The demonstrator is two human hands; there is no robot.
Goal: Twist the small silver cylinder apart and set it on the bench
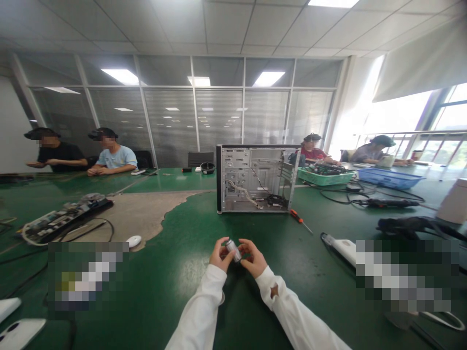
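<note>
My left hand [221, 255] and my right hand [253, 258] hold a small silver cylindrical part [232, 250] between their fingertips, above the green tabletop [175, 277]. The part is too small to tell exactly what it is. White sleeves cover both forearms. Beyond my hands stands an open metal computer case [255, 179] with its wiring showing. An orange-handled screwdriver [299, 221] lies just right of the case, out of reach of my fingers.
A circuit board with cables [65, 218] and a white computer mouse [133, 240] lie to the left. To the right are a white corded tool [341, 250], a green crate [324, 177] and a blue tray [388, 178]. Several co-workers sit along the far side.
</note>
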